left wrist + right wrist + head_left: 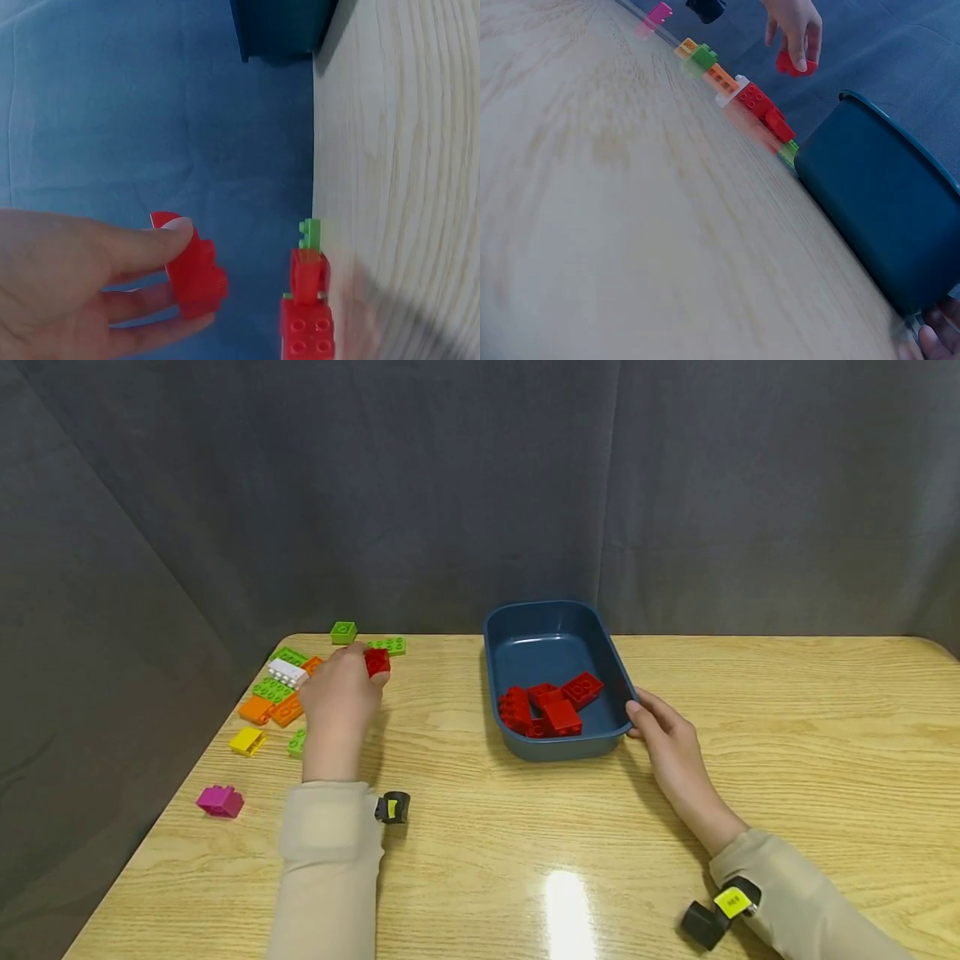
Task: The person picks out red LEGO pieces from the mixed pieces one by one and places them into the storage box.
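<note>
My left hand (341, 693) pinches a red toy brick (196, 277) between thumb and fingers, above the left part of the table. In the left wrist view, further red bricks (307, 326) stand on the table below it; in the head view the hand largely hides them. My right hand (671, 747) grips the near right corner of a blue plastic bin (570, 747), thumb at the rim, its other fingers partly hidden behind the wall. Several red bricks (562, 717) lie in the near end of this bin.
Around the left hand lie green (343, 632), white (287, 673), orange (257, 709) and yellow bricks (247, 742). A magenta brick (221, 802) sits nearer the table's left edge. Behind the wooden table (465, 843) hangs a dark curtain (420, 493).
</note>
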### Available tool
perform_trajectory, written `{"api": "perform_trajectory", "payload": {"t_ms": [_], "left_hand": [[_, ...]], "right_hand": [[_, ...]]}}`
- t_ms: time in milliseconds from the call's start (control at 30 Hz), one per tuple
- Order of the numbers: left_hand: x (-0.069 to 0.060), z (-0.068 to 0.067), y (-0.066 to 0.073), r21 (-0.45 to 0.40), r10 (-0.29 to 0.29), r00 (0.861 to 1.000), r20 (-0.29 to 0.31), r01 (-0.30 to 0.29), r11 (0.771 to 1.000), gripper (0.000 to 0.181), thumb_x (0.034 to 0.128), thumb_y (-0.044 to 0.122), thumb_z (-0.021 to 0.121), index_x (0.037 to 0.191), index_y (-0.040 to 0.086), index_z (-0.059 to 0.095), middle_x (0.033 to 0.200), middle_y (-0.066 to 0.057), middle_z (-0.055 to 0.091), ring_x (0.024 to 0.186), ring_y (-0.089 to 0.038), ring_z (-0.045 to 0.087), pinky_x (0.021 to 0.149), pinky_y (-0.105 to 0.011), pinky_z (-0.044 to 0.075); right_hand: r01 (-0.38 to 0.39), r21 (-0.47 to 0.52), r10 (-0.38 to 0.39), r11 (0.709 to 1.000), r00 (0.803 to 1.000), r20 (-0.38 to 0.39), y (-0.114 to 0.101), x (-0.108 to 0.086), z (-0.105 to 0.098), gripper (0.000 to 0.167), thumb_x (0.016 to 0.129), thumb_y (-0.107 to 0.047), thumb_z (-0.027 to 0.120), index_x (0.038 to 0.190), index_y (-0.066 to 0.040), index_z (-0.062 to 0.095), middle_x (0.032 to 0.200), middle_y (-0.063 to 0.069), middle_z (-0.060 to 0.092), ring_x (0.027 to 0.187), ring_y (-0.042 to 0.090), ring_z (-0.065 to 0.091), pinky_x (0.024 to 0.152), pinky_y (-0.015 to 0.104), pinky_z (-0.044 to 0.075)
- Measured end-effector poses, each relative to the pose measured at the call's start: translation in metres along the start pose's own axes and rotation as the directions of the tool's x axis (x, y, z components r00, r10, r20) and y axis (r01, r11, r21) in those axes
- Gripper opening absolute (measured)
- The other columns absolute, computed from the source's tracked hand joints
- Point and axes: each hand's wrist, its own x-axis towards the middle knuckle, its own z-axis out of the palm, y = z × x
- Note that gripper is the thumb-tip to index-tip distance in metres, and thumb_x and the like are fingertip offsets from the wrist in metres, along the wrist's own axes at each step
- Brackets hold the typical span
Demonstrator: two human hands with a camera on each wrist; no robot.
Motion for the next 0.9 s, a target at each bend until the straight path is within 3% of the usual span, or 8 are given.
{"api": "perform_trajectory", "payload": {"t_ms": [367,700,900], "left_hand": [[-0.001,0.005,0.019,0.006,0.063,0.990,-0.127,-0.063,0.998,0.046,0.0939,0.024,0.069,0.135,0.007,0.057,0.128,-0.021,0.061,0.108,-0.042,0.059,0.087,-0.059,0.047],[-0.013,-0.002,0.043,-0.069,0.147,0.984,-0.100,-0.154,0.986,0.050,0.0928,0.030,0.070,0.137,0.012,0.057,0.131,-0.017,0.061,0.110,-0.038,0.059,0.088,-0.058,0.047],[-0.021,-0.005,0.056,-0.051,0.179,0.978,-0.103,-0.185,0.981,0.049,0.0922,0.031,0.071,0.137,0.014,0.058,0.130,-0.013,0.062,0.107,-0.035,0.061,0.087,-0.054,0.049]], "right_hand": [[0.003,-0.019,-0.003,1.000,1.000,-0.007,0.000,0.000,-0.001,0.056,0.104,-0.039,0.047,0.147,-0.003,0.045,0.141,0.018,0.052,0.092,-0.004,0.057,0.084,0.013,0.046],[-0.002,-0.018,0.002,1.000,1.000,-0.004,0.001,-0.001,-0.002,0.056,0.105,-0.039,0.047,0.148,-0.004,0.045,0.142,0.017,0.051,0.091,-0.003,0.057,0.085,0.014,0.046],[-0.002,-0.005,0.002,1.000,1.000,-0.002,0.001,0.000,-0.001,0.055,0.105,-0.039,0.047,0.147,-0.004,0.046,0.142,0.017,0.051,0.098,0.000,0.058,0.086,0.014,0.046]]}}
